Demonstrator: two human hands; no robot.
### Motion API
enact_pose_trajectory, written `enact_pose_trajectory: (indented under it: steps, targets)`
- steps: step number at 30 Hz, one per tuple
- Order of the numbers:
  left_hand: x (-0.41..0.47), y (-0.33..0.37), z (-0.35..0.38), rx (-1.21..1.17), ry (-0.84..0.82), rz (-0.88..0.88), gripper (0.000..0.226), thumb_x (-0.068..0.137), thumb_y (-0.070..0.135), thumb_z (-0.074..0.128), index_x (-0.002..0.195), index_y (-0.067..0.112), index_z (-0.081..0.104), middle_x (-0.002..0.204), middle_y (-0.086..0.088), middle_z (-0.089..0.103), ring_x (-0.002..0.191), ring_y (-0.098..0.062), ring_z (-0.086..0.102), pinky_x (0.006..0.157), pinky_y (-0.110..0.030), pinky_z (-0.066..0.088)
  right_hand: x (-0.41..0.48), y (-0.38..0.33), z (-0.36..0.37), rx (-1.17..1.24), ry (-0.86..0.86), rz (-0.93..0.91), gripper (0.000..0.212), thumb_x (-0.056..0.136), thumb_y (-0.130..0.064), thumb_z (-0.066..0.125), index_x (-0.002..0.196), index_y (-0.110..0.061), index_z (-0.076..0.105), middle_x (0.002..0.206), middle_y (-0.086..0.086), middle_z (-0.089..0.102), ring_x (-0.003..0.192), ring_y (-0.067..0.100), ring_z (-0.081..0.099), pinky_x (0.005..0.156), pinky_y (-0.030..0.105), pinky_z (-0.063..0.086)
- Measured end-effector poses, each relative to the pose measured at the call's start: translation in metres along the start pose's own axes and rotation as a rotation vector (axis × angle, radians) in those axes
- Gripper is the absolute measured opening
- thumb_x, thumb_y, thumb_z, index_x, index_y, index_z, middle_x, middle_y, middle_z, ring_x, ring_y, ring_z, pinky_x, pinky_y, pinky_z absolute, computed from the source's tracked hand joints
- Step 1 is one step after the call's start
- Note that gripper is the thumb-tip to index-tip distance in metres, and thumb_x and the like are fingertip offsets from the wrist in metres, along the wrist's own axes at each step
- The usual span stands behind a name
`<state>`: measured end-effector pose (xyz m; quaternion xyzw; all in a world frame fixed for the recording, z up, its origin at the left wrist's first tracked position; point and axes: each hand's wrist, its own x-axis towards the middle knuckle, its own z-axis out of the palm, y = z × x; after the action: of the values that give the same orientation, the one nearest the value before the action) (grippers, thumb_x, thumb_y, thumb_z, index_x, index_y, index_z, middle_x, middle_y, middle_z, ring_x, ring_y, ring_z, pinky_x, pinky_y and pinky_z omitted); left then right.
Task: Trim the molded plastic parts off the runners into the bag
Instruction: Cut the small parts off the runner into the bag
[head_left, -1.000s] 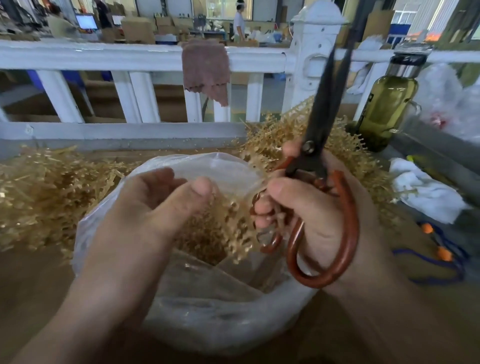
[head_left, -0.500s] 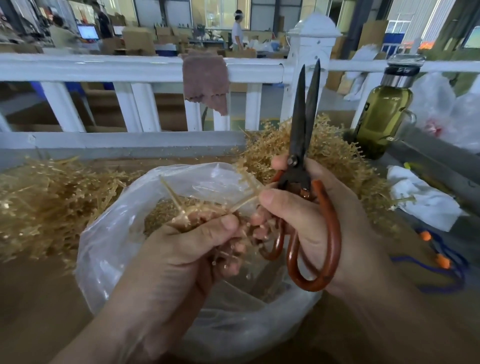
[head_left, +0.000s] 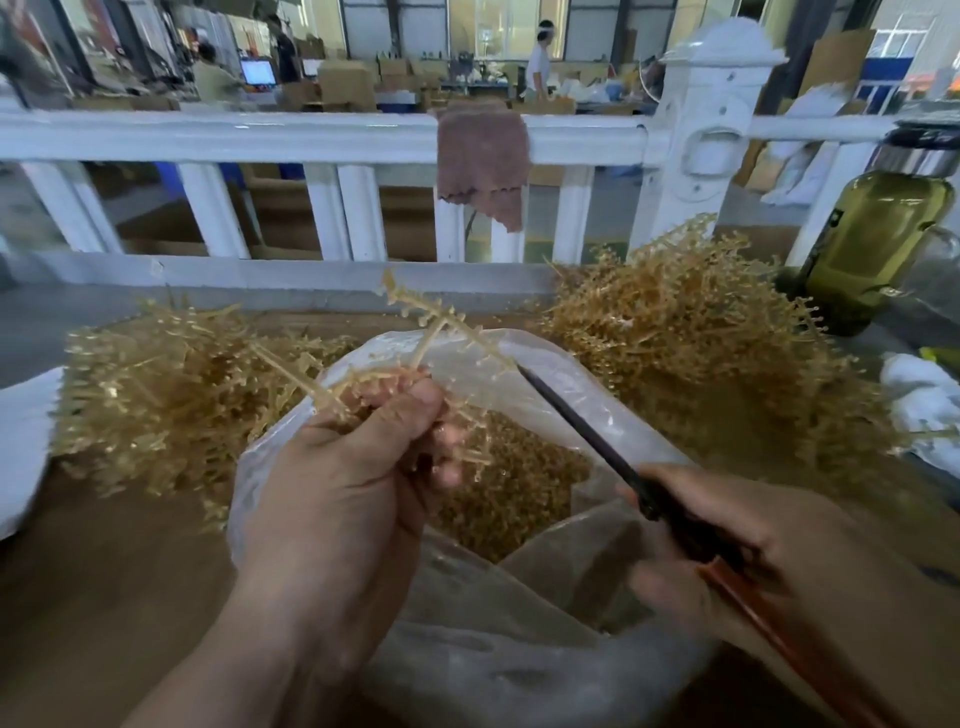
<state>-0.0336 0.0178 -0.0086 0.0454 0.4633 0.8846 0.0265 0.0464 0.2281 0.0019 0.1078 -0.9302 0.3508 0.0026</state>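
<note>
Here the left hand (head_left: 337, 499) gripped a bundle of tan, branching plastic runners (head_left: 447, 322) studded with small molded parts, fingers and thumb curled round the stems, and held it above the mouth of the clear plastic bag (head_left: 493, 675). The right hand (head_left: 753, 535) was closed round the red-brown handles of the dark-bladed scissors (head_left: 582, 426), whose tip touched the outer end of one raised branch. The blades appeared as a single dark line, so whether they stood parted could not be told. Tan trimmed pieces (head_left: 519, 483) lay in the bag; a left heap (head_left: 171, 384) and a right heap (head_left: 701, 338) of like runners flanked it on the brown table (head_left: 104, 597). For a good cut, the branch should probably be held directly over the opening and the blades set close against the stem at each part, with short snips, so that pieces would drop inside rather than spring onto the table. The left fingertips were best placed clear of the blade line.
</note>
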Motion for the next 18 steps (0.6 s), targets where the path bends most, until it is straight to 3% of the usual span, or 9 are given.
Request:
enact_pose_trajectory:
  steps: [3,5,7,9,10,12,15,18]
  targets:
    - [0.001,0.001,-0.002,-0.023,-0.027,0.028,0.017,0.083,0.010,0.065,0.068,0.018,0.067,0.070,-0.002,0.058,0.059,-0.011,0.056,0.048,-0.021,0.045,0.002,0.016,0.008,-0.131,0.024,-0.009,0.057,0.084,-0.011,0.078,0.131,-0.036,0.057,0.124,-0.027,0.056,0.119,-0.006,0.053,0.102,0.012,0.038]
    - [0.001,0.001,-0.004,0.000,-0.050,0.040,0.013,0.083,0.014,0.065,0.071,0.016,0.068,0.071,-0.002,0.062,0.063,-0.012,0.060,0.050,-0.021,0.048,0.000,0.018,0.012,-0.134,0.064,-0.023,0.053,0.082,-0.014,0.080,0.125,-0.040,0.061,0.112,-0.028,0.059,0.110,-0.002,0.059,0.091,0.008,0.040]
    - [0.000,0.000,-0.004,0.038,-0.052,0.045,0.010,0.081,0.017,0.068,0.071,0.015,0.070,0.072,-0.003,0.066,0.066,-0.013,0.064,0.053,-0.022,0.051,-0.005,0.014,0.009,-0.174,0.073,-0.030,0.048,0.078,-0.043,0.080,0.115,-0.058,0.055,0.099,-0.028,0.062,0.097,-0.005,0.062,0.080,0.007,0.044]
    - [-0.001,-0.001,-0.003,0.070,-0.040,0.053,0.008,0.077,0.020,0.070,0.070,0.016,0.072,0.072,-0.003,0.067,0.068,-0.014,0.066,0.054,-0.023,0.053,-0.008,0.012,0.003,-0.262,0.099,-0.020,0.044,0.070,-0.079,0.061,0.112,-0.069,0.049,0.094,-0.026,0.064,0.085,-0.007,0.063,0.073,0.014,0.049]
    - [-0.002,-0.002,-0.003,0.094,-0.033,0.061,0.008,0.076,0.021,0.071,0.070,0.016,0.073,0.072,-0.003,0.068,0.068,-0.015,0.068,0.054,-0.024,0.053,-0.009,0.010,-0.001,-0.262,0.101,-0.004,0.046,0.070,-0.085,0.053,0.112,-0.068,0.050,0.092,-0.024,0.064,0.080,-0.006,0.064,0.067,0.017,0.050]
    - [-0.004,-0.002,-0.002,0.138,-0.030,0.077,0.010,0.077,0.021,0.070,0.070,0.016,0.075,0.072,-0.005,0.069,0.070,-0.017,0.070,0.055,-0.025,0.054,-0.008,0.007,-0.001,-0.196,0.134,-0.016,0.048,0.073,-0.092,0.042,0.112,-0.066,0.051,0.089,-0.021,0.065,0.074,-0.005,0.064,0.060,0.022,0.052]
    - [-0.007,-0.002,0.000,0.166,-0.028,0.078,0.011,0.076,0.021,0.069,0.068,0.016,0.075,0.070,-0.007,0.070,0.067,-0.017,0.071,0.055,-0.025,0.055,-0.010,0.002,0.002,-0.093,0.144,-0.024,0.045,0.066,-0.101,0.033,0.101,-0.078,0.050,0.089,-0.030,0.065,0.076,-0.010,0.063,0.068,0.020,0.052]
    - [-0.008,-0.003,0.003,0.179,-0.031,0.067,0.014,0.076,0.020,0.068,0.066,0.015,0.076,0.069,-0.009,0.070,0.065,-0.016,0.072,0.053,-0.025,0.055,-0.010,0.000,0.004,-0.125,0.096,-0.009,0.043,0.078,-0.089,0.040,0.114,-0.067,0.050,0.101,-0.020,0.065,0.081,0.001,0.066,0.068,0.030,0.055]
